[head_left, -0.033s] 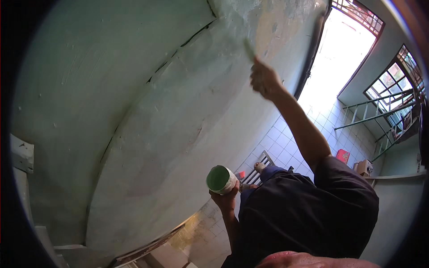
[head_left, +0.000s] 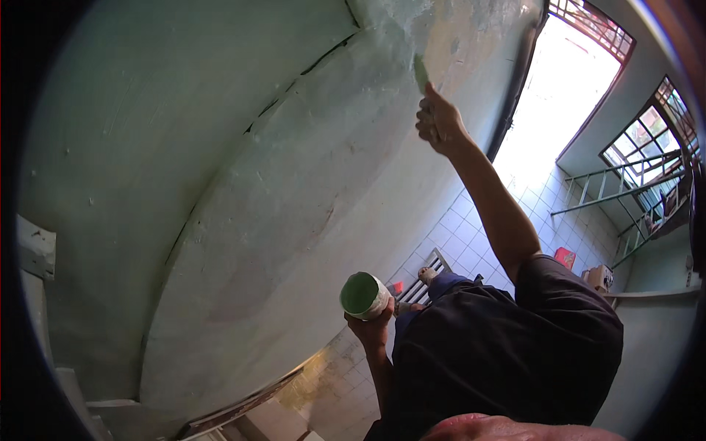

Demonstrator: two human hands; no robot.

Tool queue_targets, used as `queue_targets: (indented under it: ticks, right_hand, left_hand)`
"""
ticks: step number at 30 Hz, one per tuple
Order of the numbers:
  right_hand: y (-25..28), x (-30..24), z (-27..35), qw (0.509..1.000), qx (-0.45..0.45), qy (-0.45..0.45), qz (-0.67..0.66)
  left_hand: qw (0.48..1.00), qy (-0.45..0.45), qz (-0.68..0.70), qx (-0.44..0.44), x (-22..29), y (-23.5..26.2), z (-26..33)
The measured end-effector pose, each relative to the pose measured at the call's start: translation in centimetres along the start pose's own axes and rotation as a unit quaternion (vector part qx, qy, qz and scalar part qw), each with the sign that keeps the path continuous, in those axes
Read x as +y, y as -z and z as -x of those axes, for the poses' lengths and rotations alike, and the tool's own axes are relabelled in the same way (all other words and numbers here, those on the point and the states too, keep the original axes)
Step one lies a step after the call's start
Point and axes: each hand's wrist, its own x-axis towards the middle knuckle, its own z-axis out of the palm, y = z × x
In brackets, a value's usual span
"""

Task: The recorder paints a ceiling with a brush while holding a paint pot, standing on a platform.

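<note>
My left hand (head_left: 372, 328) is closed around a white paint pot (head_left: 383, 302), tilted so its pale green inside faces the view. Raised toward the wall (head_left: 294, 198), my right hand (head_left: 441, 123) grips a narrow, flat tool with a pale green end (head_left: 421, 72). The handle is mostly hidden in the fist, so I cannot tell a brush from a scraper. Its green end is at a patchy, yellowish stretch of wall near the top; whether it touches is unclear.
I stand on a slatted bench (head_left: 437, 262) above a tiled floor (head_left: 460, 231). A green metal ladder (head_left: 603, 192) leans by the window (head_left: 647, 136) at right. Beyond the wall is a bright doorway (head_left: 562, 73). A red box (head_left: 565, 257) lies on the floor. A long crack (head_left: 323, 57) crosses the wall.
My right hand has turned and shifted slightly right and up, and the tool with it. The left hand and paint pot stay where they were.
</note>
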Motion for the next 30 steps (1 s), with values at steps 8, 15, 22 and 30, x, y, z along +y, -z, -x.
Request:
queue_targets:
  ticks: [8, 15, 22, 30]
  right_hand:
    - [-5.3, 12.7, 5.0, 0.956, -0.183, -0.229, 0.011]
    - [2.7, 5.3, 1.4, 0.988, -0.066, -0.133, -0.047]
    - [-0.8, 5.2, -4.8, 0.994, 0.018, -0.053, -0.098]
    - [2.6, 10.4, 4.2, 0.931, -0.239, -0.270, -0.051]
  left_hand:
    - [0.999, 0.018, 0.026, -0.031, 0.6, 0.6, -0.3]
    - [0.999, -0.002, -0.004, -0.034, 1.7, 0.4, -0.9]
    - [0.996, 0.060, 0.058, -0.024, 2.4, 1.2, -0.2]
    - [0.997, 0.038, 0.016, -0.068, 2.5, 0.5, -1.0]
